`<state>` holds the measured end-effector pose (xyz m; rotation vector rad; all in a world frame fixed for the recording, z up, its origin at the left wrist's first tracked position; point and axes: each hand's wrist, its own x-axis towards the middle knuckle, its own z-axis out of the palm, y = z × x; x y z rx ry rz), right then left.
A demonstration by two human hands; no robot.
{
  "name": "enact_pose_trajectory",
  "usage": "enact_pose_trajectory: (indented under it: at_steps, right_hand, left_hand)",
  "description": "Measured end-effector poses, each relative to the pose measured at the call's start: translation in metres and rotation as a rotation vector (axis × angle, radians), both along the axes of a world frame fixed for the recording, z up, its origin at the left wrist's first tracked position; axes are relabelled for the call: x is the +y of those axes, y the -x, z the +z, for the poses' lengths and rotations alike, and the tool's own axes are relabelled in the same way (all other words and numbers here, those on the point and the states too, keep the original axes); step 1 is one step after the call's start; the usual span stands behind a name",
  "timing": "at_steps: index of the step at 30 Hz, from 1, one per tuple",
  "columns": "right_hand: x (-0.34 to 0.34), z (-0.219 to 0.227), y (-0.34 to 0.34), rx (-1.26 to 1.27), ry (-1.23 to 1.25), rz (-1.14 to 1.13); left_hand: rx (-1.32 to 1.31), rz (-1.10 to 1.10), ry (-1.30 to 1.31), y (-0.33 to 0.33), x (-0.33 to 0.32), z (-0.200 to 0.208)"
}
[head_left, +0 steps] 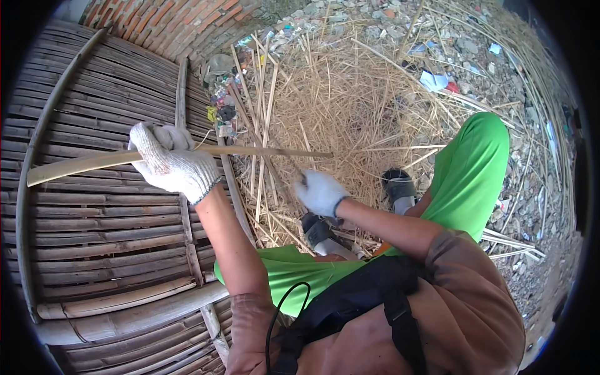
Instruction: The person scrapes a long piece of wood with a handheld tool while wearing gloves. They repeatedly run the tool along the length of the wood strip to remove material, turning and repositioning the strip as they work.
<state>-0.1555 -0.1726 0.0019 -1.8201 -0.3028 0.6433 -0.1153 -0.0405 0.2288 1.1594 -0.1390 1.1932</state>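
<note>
My left hand (172, 156), in a white knit glove, is closed around a long split bamboo strip (262, 150). The strip lies nearly level across the view, its wider pale end out to the left and its thin end over the straw. Below that thin end is my right hand (322, 193), also gloved in white and slightly blurred. Its fingers are curled in, with something dark and smeared at them that I cannot make out. A small gap separates this hand from the strip.
A slatted bamboo panel (119, 215) fills the left side. Straw-like shavings (350, 94) cover the ground before my sandalled feet, with several loose bamboo strips (265, 119) beside them. Rubble (465, 47) and litter lie beyond, and a brick wall (169, 28) stands at the far left.
</note>
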Motion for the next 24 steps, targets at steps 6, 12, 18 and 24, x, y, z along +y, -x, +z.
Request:
enact_pose_trajectory:
  at_steps: [6,12,18,24]
  right_hand:
    - [0.022,0.034,0.019,-0.261,-0.047,-0.023]
    - [0.039,0.030,0.014,-0.302,-0.150,-0.128]
    - [0.045,0.079,0.022,-0.148,-0.218,-0.048]
    - [0.042,0.048,0.021,-0.223,-0.079,-0.043]
  left_hand:
    - [-0.017,0.052,0.032,0.004,0.021,-0.003]
    - [-0.033,0.125,0.025,-0.010,0.004,0.005]
    - [0.007,0.159,0.059,-0.002,0.017,0.002]
    - [-0.017,0.197,0.066,-0.006,0.001,0.003]
